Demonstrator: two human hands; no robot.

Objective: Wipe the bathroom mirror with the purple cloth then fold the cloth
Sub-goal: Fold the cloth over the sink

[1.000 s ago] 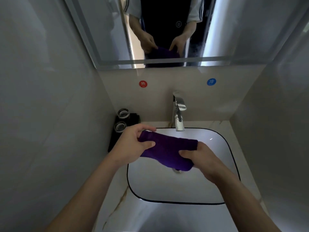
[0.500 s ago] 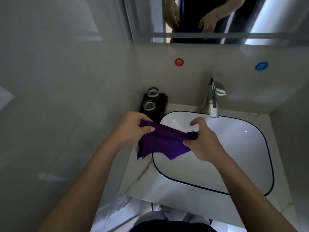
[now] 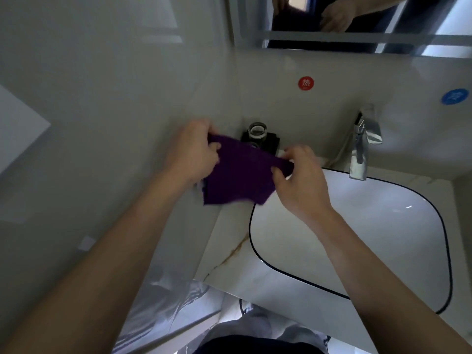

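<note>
The purple cloth (image 3: 240,172) hangs stretched between both pinches, left hand (image 3: 194,154) higher, right hand (image 3: 298,180) lower, long axis running across.

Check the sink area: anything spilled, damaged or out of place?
Nothing stands out. Both hands hold the purple cloth up above the counter's left end; the glasses on the black tray stand upright, and the basin shows no spill. The counter's brown streak looks like marble veining.

Both hands hold the purple cloth (image 3: 237,172) above the counter (image 3: 224,249): the left hand (image 3: 194,154) grips its left edge, the right hand (image 3: 298,180) pinches its right end. A sink (image 3: 357,226) and tap (image 3: 361,152) lie to the right, the mirror (image 3: 357,19) above.
</note>
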